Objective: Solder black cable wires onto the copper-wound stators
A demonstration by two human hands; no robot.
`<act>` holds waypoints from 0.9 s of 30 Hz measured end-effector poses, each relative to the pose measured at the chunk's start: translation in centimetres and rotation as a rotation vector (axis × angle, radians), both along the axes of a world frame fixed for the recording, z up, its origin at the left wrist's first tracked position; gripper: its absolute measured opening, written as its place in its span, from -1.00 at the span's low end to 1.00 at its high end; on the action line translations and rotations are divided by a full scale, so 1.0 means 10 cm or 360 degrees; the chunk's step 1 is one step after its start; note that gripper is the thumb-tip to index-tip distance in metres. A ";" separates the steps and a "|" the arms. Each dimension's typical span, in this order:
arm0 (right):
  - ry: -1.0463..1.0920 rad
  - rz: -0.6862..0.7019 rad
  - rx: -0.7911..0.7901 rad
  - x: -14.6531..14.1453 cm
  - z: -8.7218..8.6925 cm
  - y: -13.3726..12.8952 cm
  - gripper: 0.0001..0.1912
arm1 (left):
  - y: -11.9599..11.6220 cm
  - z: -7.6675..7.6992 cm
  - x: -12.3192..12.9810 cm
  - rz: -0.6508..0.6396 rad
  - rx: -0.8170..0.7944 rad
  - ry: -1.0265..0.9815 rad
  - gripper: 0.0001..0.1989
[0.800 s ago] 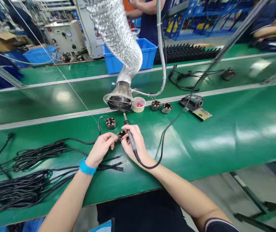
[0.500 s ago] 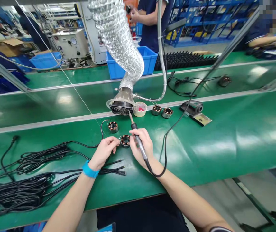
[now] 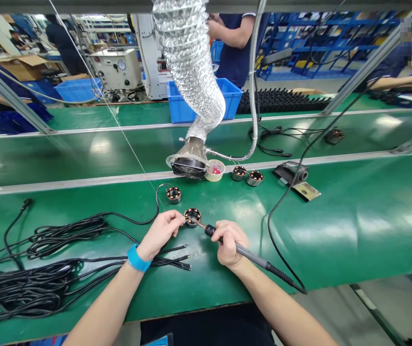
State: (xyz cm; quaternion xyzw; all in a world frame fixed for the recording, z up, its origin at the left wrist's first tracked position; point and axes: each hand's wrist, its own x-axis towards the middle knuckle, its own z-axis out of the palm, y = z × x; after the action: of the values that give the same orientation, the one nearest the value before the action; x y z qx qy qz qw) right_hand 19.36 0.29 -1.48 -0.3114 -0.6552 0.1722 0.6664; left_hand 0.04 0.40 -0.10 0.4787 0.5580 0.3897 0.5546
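My right hand (image 3: pixel 230 241) is closed around a soldering iron (image 3: pixel 251 254), its tip reaching down to the near motor stator (image 3: pixel 192 217), a dark ring with copper windings. At the stator's left rim my left hand (image 3: pixel 163 231), with a blue wristband, pinches what look like thin wire ends; the fingers partly cover them. A second stator (image 3: pixel 174 195) with a black cable lead stands just behind. Below my left wrist lie the stripped ends of several black cables (image 3: pixel 177 262).
Above the bench hangs a fume extractor fan (image 3: pixel 188 168) on a foil duct (image 3: pixel 191 62). Behind are a small round tub (image 3: pixel 214 170), two more stators (image 3: pixel 254 178) and an iron stand (image 3: pixel 296 178). Coiled cables (image 3: pixel 22 288) cover the left. Co-workers are across the bench.
My right hand has turned the soldering iron from pointing up toward the fan to pointing left and down at the stator. My left hand keeps its pinch beside the stator.
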 end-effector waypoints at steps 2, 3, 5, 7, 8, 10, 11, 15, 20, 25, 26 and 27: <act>-0.0003 0.0009 -0.0009 -0.01 0.00 -0.01 -0.58 | 0.00 0.00 0.00 0.0002 0.0008 0.0006 -0.72; -0.0015 0.0007 -0.0012 -0.02 0.00 -0.02 -0.58 | 0.00 0.00 0.00 0.0003 0.0012 0.0009 -0.71; -0.0052 0.0003 -0.0026 -0.02 0.01 -0.02 -0.57 | 0.00 -0.01 0.00 0.0007 0.0017 0.0014 -0.71; -0.0090 0.0012 -0.0045 -0.03 0.03 -0.02 -0.57 | 0.00 -0.01 0.00 0.0013 0.0017 0.0012 -0.71; -0.0106 0.0022 -0.0053 -0.04 0.04 -0.02 -0.57 | 0.00 -0.01 0.00 0.0015 0.0018 0.0007 -0.72; -0.0127 0.0037 -0.0064 -0.05 0.07 -0.01 -0.57 | 0.01 -0.01 0.00 0.0021 0.0023 -0.0005 -0.72; -0.0134 0.0040 -0.0068 -0.05 0.08 -0.01 -0.56 | 0.01 -0.01 0.00 0.0025 0.0027 -0.0013 -0.72; -0.0146 0.0018 -0.0080 -0.06 0.09 -0.01 -0.56 | 0.02 -0.02 0.00 0.0037 0.0024 -0.0018 -0.73; -0.0162 0.0026 -0.0084 -0.06 0.05 0.00 -0.55 | 0.01 0.00 0.01 0.0039 0.0022 -0.0025 -0.71; -0.0149 0.0027 -0.0075 -0.05 0.01 0.01 -0.56 | 0.00 0.02 0.01 0.0036 0.0023 -0.0029 -0.70; -0.0143 0.0015 -0.0082 -0.04 0.00 0.00 -0.56 | 0.00 0.02 0.01 0.0037 0.0023 -0.0029 -0.70; -0.0137 -0.0002 -0.0092 -0.04 -0.01 0.00 -0.55 | 0.00 0.02 0.01 0.0038 0.0022 -0.0029 -0.70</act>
State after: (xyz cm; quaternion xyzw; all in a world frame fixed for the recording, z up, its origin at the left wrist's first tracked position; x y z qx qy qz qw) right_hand 18.97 0.31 -1.54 -0.3380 -0.6778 0.1773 0.6284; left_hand 0.16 0.38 0.12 0.4723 0.5559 0.4046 0.5516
